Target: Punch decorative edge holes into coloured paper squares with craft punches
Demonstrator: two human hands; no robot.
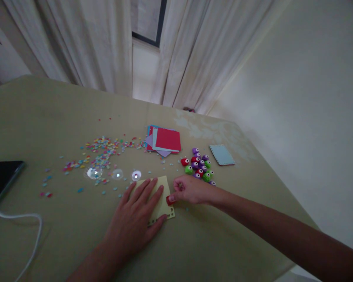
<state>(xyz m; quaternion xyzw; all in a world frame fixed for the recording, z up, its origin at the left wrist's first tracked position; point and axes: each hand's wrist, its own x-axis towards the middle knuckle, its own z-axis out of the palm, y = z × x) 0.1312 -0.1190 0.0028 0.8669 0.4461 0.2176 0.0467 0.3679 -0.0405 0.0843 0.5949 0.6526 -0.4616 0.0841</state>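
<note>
My left hand lies flat with its fingers spread over a pale yellow sheet of paper. Small holes run along the sheet's near edge and its near right corner. At the right edge of that sheet, my right hand is closed on a small red craft punch, the thumb resting on it. The punch is largely hidden by the fingers. Just beyond the right hand sits a cluster of purple, red and green pieces with googly eyes.
Colourful paper bits are scattered to the left, around round clear discs. Farther back lies a stack of coloured paper squares. A light blue stack of cards is at the right. A dark device and white cable occupy the left edge.
</note>
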